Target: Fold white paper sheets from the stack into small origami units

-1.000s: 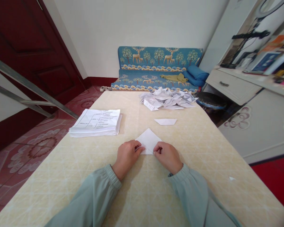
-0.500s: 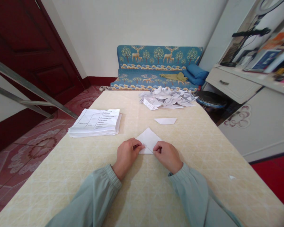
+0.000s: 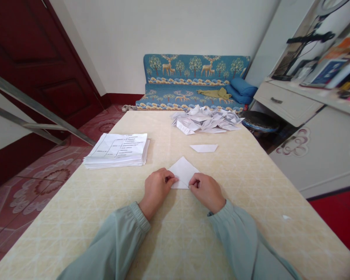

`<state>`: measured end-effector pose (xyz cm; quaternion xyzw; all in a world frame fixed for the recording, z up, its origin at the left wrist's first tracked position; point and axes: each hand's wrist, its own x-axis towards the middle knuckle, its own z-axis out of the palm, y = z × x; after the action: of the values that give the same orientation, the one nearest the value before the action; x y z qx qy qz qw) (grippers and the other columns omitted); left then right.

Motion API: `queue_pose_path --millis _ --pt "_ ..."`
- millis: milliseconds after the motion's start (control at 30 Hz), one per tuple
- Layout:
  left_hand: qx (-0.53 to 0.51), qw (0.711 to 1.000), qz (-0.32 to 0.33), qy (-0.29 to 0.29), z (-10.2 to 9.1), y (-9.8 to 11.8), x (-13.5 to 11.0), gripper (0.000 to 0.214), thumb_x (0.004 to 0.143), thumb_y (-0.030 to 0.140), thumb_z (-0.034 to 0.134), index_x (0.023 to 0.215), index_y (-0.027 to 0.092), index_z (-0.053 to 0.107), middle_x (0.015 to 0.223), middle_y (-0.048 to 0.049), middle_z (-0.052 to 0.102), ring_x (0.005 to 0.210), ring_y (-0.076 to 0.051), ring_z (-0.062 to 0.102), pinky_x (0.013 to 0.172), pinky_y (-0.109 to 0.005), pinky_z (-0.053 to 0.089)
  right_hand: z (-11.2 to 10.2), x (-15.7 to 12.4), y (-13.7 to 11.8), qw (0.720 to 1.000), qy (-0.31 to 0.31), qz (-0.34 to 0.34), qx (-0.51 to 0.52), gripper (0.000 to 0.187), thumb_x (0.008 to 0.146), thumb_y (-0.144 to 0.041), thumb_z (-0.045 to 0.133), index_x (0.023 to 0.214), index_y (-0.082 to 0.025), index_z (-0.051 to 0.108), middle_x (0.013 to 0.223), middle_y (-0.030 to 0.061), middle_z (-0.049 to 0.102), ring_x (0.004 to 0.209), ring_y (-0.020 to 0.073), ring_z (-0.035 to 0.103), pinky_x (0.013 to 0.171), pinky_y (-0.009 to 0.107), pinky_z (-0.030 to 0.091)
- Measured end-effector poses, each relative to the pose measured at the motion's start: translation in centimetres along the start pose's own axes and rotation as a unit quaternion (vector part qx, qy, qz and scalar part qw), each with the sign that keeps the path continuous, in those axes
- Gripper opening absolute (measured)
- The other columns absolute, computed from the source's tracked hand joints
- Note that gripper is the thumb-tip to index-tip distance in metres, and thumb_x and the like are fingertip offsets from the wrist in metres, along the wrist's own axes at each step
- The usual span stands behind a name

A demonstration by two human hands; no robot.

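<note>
Folded paper (image 3: 183, 170) points toward sofa (image 3: 189, 82).

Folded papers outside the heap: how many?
2: a pointed sheet in the fingers of the left hand and right hand, and a narrow strip between it and the heap. Hands could hide more.

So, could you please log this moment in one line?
left hand: closed on folded sheet, left side; right hand: closed on it, right side; paper stack: left of sheet; flat folded piece: beyond sheet; folded-paper pile: farther
</note>
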<state>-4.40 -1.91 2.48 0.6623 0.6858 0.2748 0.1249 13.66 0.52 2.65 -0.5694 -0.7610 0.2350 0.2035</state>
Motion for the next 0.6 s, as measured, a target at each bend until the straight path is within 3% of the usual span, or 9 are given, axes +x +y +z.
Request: queue_pose_path --millis 200,600 --pt "-0.017 1.0 0.015 -0.005 0.05 -0.07 -0.03 0.015 0.079 0.036 0.061 0.074 0.024 0.07 0.075 0.0015 0.066 0.065 -0.012 0.055 0.057 -0.023 0.033 -0.11 0.01 -0.07 1.0 -0.006 0.001 0.0 0.012 0.067 -0.014 0.055 0.067 -0.021 0.065 0.065 -0.0009 0.065 0.06 0.0122 0.056 0.055 0.022 0.034" --pt "0.065 0.997 -0.034 0.007 0.32 0.37 -0.14 0.016 0.078 0.04 0.062 0.079 0.024 0.065 0.076 0.0009 0.065 0.071 -0.016 0.056 0.057 -0.025 0.029 -0.08 0.02 -0.13 1.0 -0.006 -0.004 -0.003 0.011 0.067 -0.015 0.055 0.067 -0.021 0.064 0.066 -0.0004 0.065 0.06 0.012 0.056 0.055 0.021 0.034"
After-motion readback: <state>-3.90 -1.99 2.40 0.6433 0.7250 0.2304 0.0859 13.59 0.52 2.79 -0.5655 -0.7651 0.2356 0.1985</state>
